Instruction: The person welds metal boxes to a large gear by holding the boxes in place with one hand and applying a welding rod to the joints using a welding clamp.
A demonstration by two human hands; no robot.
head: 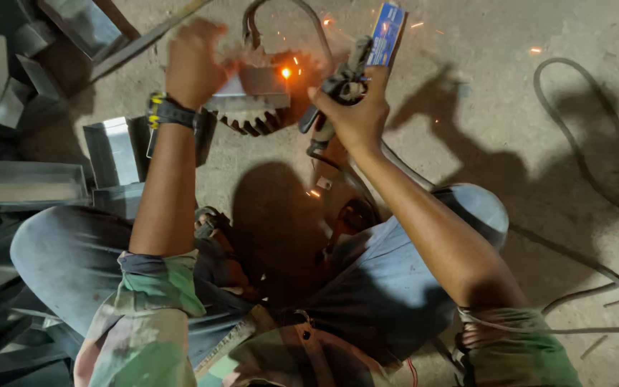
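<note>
On the concrete floor (467,129) between the person's knees, a glowing weld spot (286,72) throws sparks where a small metal box piece (256,89) meets a toothed gear (248,120); the left hand (193,61), a watch (170,111) on its wrist, is closed over the box piece's left end; the right hand (356,115) grips an electrode holder (324,118) wrapped in cloth, and a blue packet (386,32) rises above its fingers; metal channel sections (112,150) lie at the left, and dark cables (596,165) loop at the right.
</note>
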